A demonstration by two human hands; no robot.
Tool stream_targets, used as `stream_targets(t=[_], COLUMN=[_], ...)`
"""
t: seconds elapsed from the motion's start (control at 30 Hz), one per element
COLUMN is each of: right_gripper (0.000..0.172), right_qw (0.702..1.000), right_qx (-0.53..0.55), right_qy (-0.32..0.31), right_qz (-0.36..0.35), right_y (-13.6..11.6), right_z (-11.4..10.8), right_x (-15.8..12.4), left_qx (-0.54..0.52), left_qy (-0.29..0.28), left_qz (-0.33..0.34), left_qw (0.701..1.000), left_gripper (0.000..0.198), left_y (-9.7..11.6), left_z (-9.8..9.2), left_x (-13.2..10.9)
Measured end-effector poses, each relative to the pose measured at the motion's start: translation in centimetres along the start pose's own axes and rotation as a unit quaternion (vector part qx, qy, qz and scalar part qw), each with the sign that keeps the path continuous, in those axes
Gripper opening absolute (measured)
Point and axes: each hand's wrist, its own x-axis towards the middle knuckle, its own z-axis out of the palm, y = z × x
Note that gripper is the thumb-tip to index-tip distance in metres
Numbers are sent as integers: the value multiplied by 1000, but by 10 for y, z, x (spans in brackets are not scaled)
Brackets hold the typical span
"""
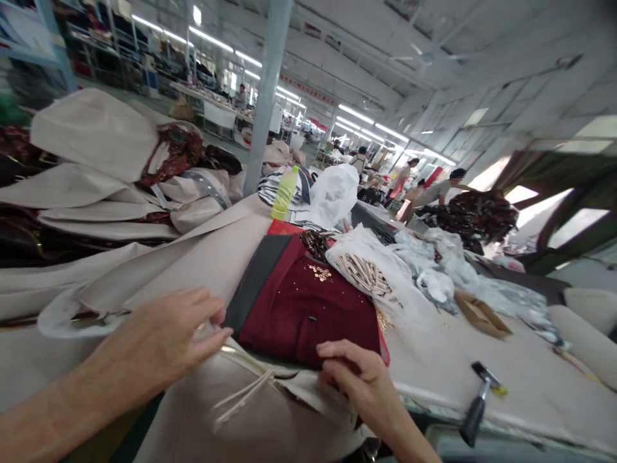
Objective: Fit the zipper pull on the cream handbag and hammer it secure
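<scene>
My left hand [166,334] rests on beige fabric [231,411] at the front of the table, fingers close together and pinching its edge near a zip. My right hand [359,373] is curled over the near edge of a dark red cloth [308,308] that lies on a grey piece [253,276]. Small gold studs [319,272] sit on the red cloth. Beige drawstrings [241,399] hang from the fabric between my hands.
A hammer [477,405] lies at the front right. A clear bag of pale toggles [366,273], white bags [434,263] and a green bottle [284,193] stand behind. Stacked beige garments [96,167] fill the left. A pillar [267,96] rises behind; people work far right.
</scene>
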Motion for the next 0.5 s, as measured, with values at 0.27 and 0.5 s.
stream_targets(t=[0.27, 0.5], right_gripper=[25, 40], right_qw=[967, 827], right_qx=[-162, -457], right_qy=[-70, 25], right_qz=[-181, -325], right_y=[-46, -26], right_z=[21, 81], right_x=[-3, -17], left_qx=[-6, -19], left_qy=[-3, 38], left_qz=[23, 26], left_qw=[1000, 999], left_gripper=[34, 36], left_y=[2, 12], left_z=[1, -2], left_x=[1, -5])
